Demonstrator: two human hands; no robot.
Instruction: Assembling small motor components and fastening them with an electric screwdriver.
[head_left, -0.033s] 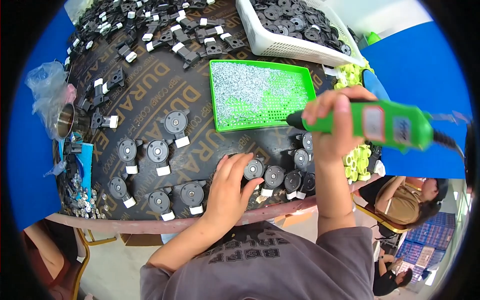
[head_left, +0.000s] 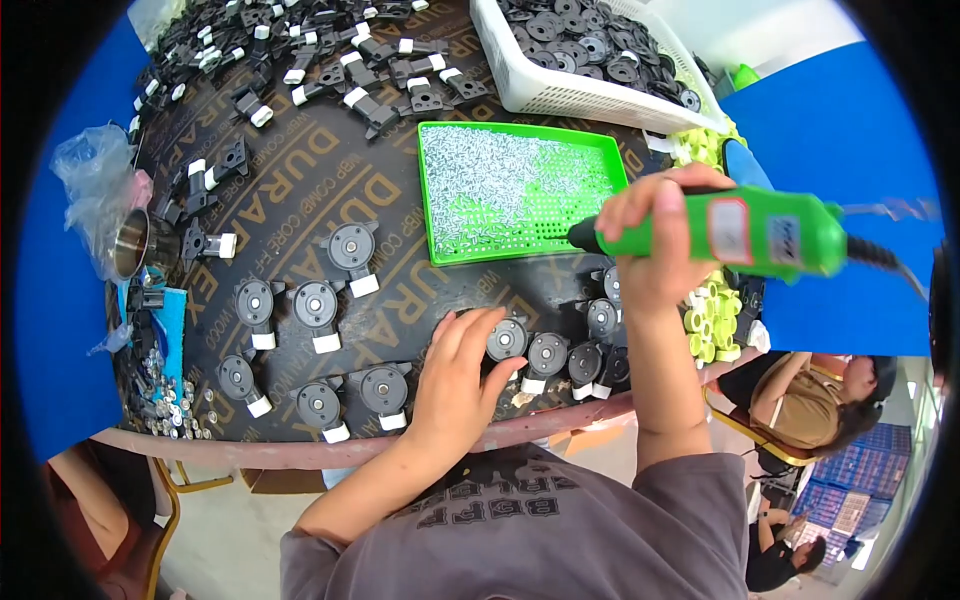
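A green electric screwdriver [head_left: 770, 235] with a black tip and cable lies almost level in my right hand [head_left: 660, 225], whose fingers wrap its front end. Its tip is at the lower right corner of a green tray [head_left: 432, 215] of small silvery screws [head_left: 480, 175]. On the table, my left hand [head_left: 455, 375] curls round a black part with a round grey-centred disc [head_left: 507, 339], thumb on its near side and fingers beyond it. Similar disc parts with white ends stand to its right, such as one [head_left: 547, 353]; several more, including another [head_left: 384, 388], are spread to its left.
Black parts with white ends [head_left: 370, 105] are heaped at the far left. A white basket [head_left: 520, 85] of black discs stands behind the tray. Yellow-green rings [head_left: 712, 325] lie at the right. A metal cup [head_left: 130, 243] and loose small pieces [head_left: 175, 405] are at the left edge.
My right hand and the screwdriver have shifted slightly left. The green tray has moved very slightly. My left hand stays in place on the disc part.
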